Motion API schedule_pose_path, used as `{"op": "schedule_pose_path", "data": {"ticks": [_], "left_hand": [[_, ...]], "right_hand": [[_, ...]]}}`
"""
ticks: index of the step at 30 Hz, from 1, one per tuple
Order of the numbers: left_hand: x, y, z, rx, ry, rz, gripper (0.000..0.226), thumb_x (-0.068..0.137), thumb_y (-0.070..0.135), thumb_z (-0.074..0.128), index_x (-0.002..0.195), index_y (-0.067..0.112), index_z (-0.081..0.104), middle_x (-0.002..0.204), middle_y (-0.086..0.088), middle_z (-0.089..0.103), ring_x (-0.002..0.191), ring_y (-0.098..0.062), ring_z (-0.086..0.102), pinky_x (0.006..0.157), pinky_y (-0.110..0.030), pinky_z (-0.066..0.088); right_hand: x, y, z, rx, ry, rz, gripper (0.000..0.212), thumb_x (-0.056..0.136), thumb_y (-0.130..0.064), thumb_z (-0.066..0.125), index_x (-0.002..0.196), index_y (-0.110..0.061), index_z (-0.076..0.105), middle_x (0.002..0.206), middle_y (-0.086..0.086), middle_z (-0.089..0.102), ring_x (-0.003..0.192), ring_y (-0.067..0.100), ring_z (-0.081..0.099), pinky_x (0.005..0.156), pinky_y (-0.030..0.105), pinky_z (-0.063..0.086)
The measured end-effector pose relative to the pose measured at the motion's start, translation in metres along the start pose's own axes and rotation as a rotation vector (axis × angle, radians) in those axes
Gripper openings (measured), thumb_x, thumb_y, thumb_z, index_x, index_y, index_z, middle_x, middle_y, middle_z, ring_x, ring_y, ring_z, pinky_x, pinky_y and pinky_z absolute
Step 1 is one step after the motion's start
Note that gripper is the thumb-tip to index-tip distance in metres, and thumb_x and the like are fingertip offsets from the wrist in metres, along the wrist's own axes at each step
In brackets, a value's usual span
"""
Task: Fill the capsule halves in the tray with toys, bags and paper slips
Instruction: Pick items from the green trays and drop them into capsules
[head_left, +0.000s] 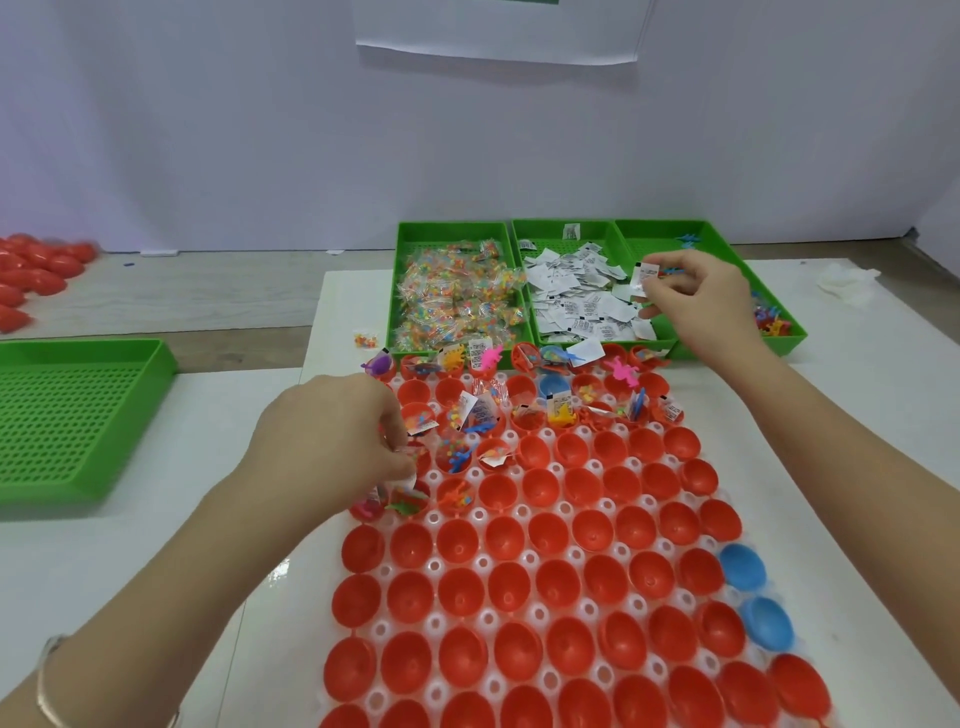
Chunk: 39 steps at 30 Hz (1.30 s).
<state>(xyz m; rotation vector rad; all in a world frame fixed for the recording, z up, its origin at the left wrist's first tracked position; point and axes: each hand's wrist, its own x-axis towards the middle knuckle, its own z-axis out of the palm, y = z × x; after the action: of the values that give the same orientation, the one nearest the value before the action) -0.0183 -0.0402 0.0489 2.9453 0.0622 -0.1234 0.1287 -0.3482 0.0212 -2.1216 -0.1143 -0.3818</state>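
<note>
White bench, tray partly filled: left grip pinches a slip over a left-edge half, right grip holds the next slip above the bins; tuck each slip fully inside its half.

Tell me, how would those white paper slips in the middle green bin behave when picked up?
Probably very light and floppy: the paper slips lie bent and overlapping. Likely hard to take singly, though the right hand pinches one.
</note>
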Motion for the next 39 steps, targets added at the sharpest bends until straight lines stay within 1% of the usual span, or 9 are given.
{"op": "schedule_pose_path", "data": {"ticks": [12, 17, 21, 25, 27, 29, 32, 37, 39], "left_hand": [[0.002, -0.011, 0.001, -0.127, -0.029, 0.039, 0.014, 0.079, 0.038, 0.075, 0.074, 0.029, 0.066, 0.062, 0.014, 0.066, 0.066, -0.001, 0.059, 0.061, -0.024, 0.044], [0.002, -0.013, 0.002, -0.174, -0.007, 0.059, 0.015, 0.082, 0.036, 0.073, 0.073, 0.028, 0.063, 0.066, 0.013, 0.063, 0.065, 0.0, 0.055, 0.054, -0.022, 0.035], [0.001, -0.018, 0.002, -0.234, 0.026, 0.042, 0.018, 0.083, 0.037, 0.072, 0.07, 0.031, 0.062, 0.067, 0.011, 0.064, 0.066, -0.003, 0.057, 0.056, -0.024, 0.038], [-0.002, -0.026, -0.003, -0.388, 0.058, 0.03, 0.015, 0.08, 0.036, 0.075, 0.07, 0.031, 0.065, 0.063, 0.01, 0.069, 0.063, -0.004, 0.062, 0.057, -0.025, 0.041], [-0.007, -0.026, -0.007, -0.508, 0.078, 0.042, 0.013, 0.077, 0.033, 0.077, 0.07, 0.028, 0.068, 0.063, 0.013, 0.07, 0.063, -0.004, 0.065, 0.062, -0.027, 0.048], [-0.015, -0.018, -0.01, -0.675, 0.074, 0.078, 0.013, 0.071, 0.032, 0.08, 0.07, 0.025, 0.07, 0.065, 0.009, 0.071, 0.062, -0.005, 0.066, 0.062, -0.022, 0.051], [-0.028, 0.006, -0.008, -0.874, 0.033, 0.16, 0.018, 0.063, 0.036, 0.081, 0.071, 0.023, 0.07, 0.068, 0.004, 0.072, 0.061, -0.006, 0.066, 0.058, -0.014, 0.049], [-0.039, 0.034, 0.02, -0.699, 0.087, 0.246, 0.017, 0.077, 0.031, 0.077, 0.085, 0.032, 0.062, 0.072, 0.017, 0.066, 0.071, -0.001, 0.061, 0.066, -0.009, 0.042], [-0.042, 0.039, 0.028, -0.565, 0.156, 0.295, 0.019, 0.082, 0.032, 0.074, 0.09, 0.033, 0.056, 0.065, 0.018, 0.063, 0.069, -0.003, 0.058, 0.071, -0.015, 0.037]], "right_hand": [[-0.012, 0.006, -0.011, -0.002, 0.026, -0.001, 0.013, 0.092, -0.017, 0.061, 0.102, -0.025, 0.064, 0.075, -0.01, 0.069, 0.059, 0.003, 0.068, 0.069, 0.023, 0.05], [-0.016, 0.003, -0.012, -0.006, 0.017, -0.012, 0.012, 0.091, -0.019, 0.062, 0.098, -0.028, 0.065, 0.077, -0.011, 0.07, 0.06, 0.002, 0.067, 0.067, 0.016, 0.051], [-0.02, -0.003, -0.012, 0.009, 0.007, -0.012, 0.013, 0.091, -0.017, 0.061, 0.096, -0.029, 0.065, 0.082, -0.007, 0.071, 0.06, 0.003, 0.068, 0.065, 0.014, 0.052], [-0.031, -0.019, -0.015, 0.098, 0.031, -0.047, 0.019, 0.091, -0.011, 0.061, 0.086, -0.029, 0.066, 0.086, -0.001, 0.071, 0.065, 0.003, 0.066, 0.065, 0.018, 0.052], [-0.044, -0.033, -0.016, 0.117, 0.044, -0.1, 0.024, 0.09, -0.012, 0.063, 0.082, -0.034, 0.067, 0.082, -0.013, 0.071, 0.071, -0.001, 0.064, 0.068, 0.014, 0.05], [-0.061, -0.047, -0.016, 0.118, 0.031, -0.143, 0.024, 0.089, -0.014, 0.065, 0.084, -0.038, 0.068, 0.082, -0.019, 0.069, 0.077, 0.002, 0.063, 0.072, 0.018, 0.052], [-0.085, -0.063, -0.014, 0.179, 0.002, -0.203, 0.026, 0.088, -0.01, 0.066, 0.092, -0.035, 0.067, 0.086, -0.014, 0.069, 0.08, 0.008, 0.064, 0.076, 0.023, 0.054], [-0.114, -0.08, -0.014, 0.287, -0.008, -0.23, 0.028, 0.088, -0.005, 0.066, 0.096, -0.032, 0.068, 0.084, -0.015, 0.07, 0.079, 0.011, 0.066, 0.075, 0.022, 0.055], [-0.121, -0.082, -0.015, 0.312, 0.013, -0.238, 0.028, 0.088, -0.006, 0.066, 0.096, -0.033, 0.067, 0.085, -0.015, 0.07, 0.079, 0.011, 0.066, 0.075, 0.022, 0.054]]}}
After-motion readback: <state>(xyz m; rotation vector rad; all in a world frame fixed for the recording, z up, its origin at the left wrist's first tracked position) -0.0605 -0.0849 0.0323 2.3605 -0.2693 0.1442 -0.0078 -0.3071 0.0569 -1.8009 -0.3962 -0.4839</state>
